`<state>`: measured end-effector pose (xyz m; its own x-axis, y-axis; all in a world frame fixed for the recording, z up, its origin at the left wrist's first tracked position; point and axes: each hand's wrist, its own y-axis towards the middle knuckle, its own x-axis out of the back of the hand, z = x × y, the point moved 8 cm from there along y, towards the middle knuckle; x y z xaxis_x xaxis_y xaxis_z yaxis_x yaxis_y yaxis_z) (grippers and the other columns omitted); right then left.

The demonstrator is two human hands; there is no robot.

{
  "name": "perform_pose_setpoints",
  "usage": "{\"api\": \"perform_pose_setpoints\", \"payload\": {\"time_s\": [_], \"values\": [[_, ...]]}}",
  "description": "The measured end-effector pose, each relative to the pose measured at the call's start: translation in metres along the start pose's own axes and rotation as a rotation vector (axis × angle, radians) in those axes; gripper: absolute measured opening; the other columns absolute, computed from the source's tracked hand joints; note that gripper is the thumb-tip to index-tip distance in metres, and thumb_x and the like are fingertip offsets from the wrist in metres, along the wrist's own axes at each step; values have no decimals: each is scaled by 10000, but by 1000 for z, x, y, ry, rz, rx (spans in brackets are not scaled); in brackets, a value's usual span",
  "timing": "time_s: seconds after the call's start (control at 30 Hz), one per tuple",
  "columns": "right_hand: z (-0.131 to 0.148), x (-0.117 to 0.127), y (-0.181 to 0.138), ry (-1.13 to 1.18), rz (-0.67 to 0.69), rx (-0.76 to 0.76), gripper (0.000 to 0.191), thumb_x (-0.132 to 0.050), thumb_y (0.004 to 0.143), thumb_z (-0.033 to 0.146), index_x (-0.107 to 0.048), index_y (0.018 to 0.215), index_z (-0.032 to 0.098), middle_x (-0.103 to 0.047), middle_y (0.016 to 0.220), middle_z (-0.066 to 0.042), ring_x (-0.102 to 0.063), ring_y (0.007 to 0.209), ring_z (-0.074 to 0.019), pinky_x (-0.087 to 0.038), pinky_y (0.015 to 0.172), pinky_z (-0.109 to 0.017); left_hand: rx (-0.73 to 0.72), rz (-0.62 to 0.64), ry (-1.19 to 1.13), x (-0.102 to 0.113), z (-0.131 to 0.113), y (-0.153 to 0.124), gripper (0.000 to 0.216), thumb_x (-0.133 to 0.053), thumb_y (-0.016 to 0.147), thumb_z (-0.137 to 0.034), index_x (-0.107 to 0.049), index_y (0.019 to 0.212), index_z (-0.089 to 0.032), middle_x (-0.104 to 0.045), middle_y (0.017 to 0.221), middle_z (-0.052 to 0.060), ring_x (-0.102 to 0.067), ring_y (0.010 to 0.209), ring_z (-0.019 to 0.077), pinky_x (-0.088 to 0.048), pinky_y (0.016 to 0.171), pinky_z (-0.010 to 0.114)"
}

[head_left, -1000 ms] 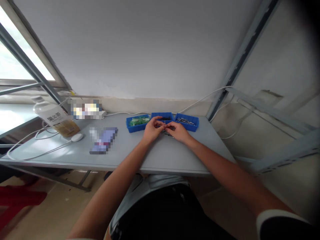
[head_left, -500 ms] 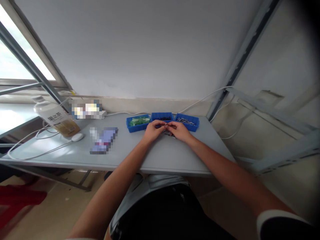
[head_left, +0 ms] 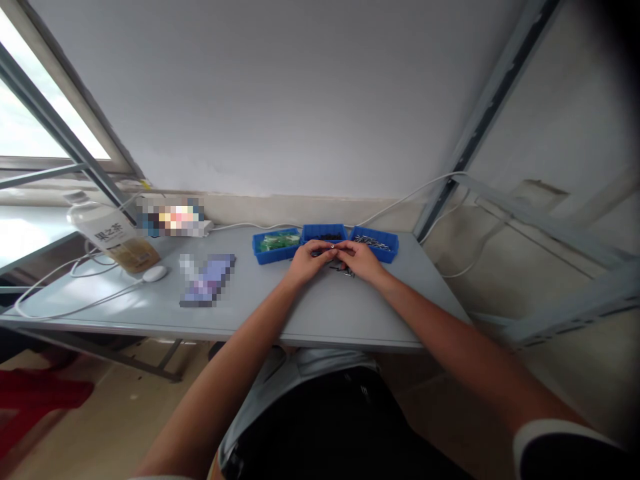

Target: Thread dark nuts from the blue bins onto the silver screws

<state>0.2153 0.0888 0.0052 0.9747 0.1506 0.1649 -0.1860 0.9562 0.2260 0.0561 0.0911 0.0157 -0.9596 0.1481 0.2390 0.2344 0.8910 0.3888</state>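
My left hand (head_left: pixel 306 261) and my right hand (head_left: pixel 361 260) meet fingertip to fingertip over the grey table (head_left: pixel 320 310), just in front of three blue trays. Both hands have curled, pinching fingers closed on a tiny part I cannot make out. A few small dark pieces (head_left: pixel 343 269) lie on the table under my right hand. The left blue tray (head_left: pixel 274 244) holds green parts, the middle blue tray (head_left: pixel 323 233) holds dark parts, and the right blue tray (head_left: pixel 376 243) holds metal pieces.
A plastic drink bottle (head_left: pixel 111 235) lies on its side at the left, beside a white mouse (head_left: pixel 155 273) with its cable. A blurred flat object (head_left: pixel 206 280) lies mid-left. White cables run along the back wall. A metal shelf frame (head_left: pixel 505 200) stands at the right.
Both hands have stayed together in front of the trays. My fingertips have shifted slightly, and my right hand has edged a little towards the trays.
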Motion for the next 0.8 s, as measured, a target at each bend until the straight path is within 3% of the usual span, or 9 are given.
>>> {"api": "perform_pose_setpoints", "payload": {"time_s": [0.13,0.27,0.4,0.6,0.8], "values": [[-3,-4,0,6,35,-18,364,-719,847,526,-732,963,182,-744,837,-39,-617,579,-127,-533,526,-255,38,-11,-26,1,4,0,374,-775,858,-482,-801,1128,-224,-756,1210,109,-679,1142,277,-498,1048,414],[-4,-7,0,20,44,-21,378,-711,842,556,-720,933,189,-739,820,-45,-669,668,-170,-541,530,-264,21,-17,-38,2,6,1,326,-753,874,-475,-818,1072,-225,-763,1191,101,-674,1154,276,-478,1089,425],[-5,-8,0,18,49,-15,396,-734,811,567,-715,919,187,-735,803,-38,-644,619,-160,-535,518,-270,-3,-1,-64,1,6,2,310,-776,853,-462,-826,1050,-228,-764,1168,100,-676,1149,272,-475,1099,430],[-9,-7,0,3,67,-35,394,-733,822,548,-720,978,187,-738,779,-27,-511,472,-105,-423,431,-243,5,22,-72,-1,0,1,270,-791,843,-440,-837,1012,-234,-767,1144,102,-674,1134,275,-476,1099,440],[-13,-3,2,58,44,-33,354,-728,843,450,-746,1082,190,-741,824,-31,-570,551,-117,-461,470,-235,-40,45,-33,-3,-5,0,237,-790,848,-422,-843,1011,-258,-748,1165,99,-658,1162,273,-466,1115,446]]}}
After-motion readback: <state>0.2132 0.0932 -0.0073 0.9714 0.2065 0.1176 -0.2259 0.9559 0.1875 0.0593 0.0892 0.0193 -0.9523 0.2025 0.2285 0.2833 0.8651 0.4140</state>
